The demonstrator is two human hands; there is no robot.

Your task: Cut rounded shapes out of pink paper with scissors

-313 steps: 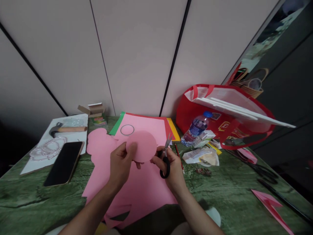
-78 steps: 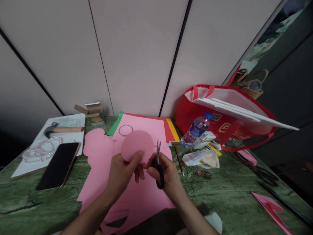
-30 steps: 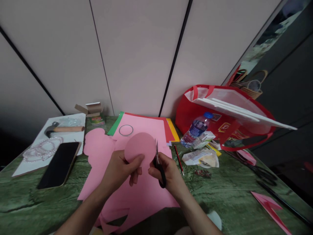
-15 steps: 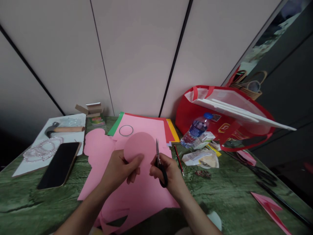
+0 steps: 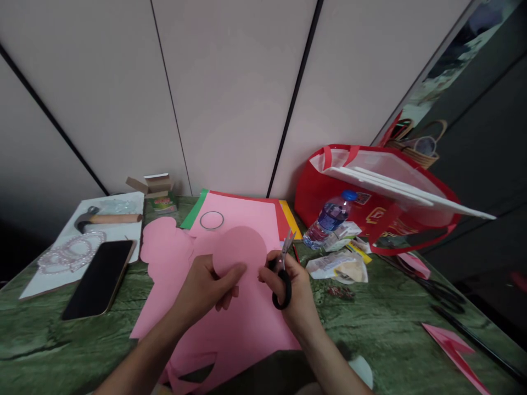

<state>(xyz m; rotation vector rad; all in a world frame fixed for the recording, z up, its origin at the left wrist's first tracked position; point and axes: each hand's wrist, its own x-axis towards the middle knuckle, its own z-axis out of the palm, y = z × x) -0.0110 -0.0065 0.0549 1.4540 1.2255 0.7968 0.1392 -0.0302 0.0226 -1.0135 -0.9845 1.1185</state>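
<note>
My left hand pinches a round pink paper disc by its lower left part, thumb in front. In my right hand is a small pair of scissors with black handles, its blades pointing up and slightly apart, just right of the disc. The right fingertips come close to the disc's right edge; whether they touch it I cannot tell. Beneath both hands lie large pink paper sheets, one with scalloped cut edges. A thin dark ring rests on the paper behind the disc.
To the left are a phone, a hammer, beaded strands and an opened small box. A water bottle leans by a red bag at right. Larger black scissors and folded pink paper lie far right.
The scissors have moved right, away from the disc's edge, and tilted to the right in my right hand. My left hand and the disc have shifted slightly right and down.
</note>
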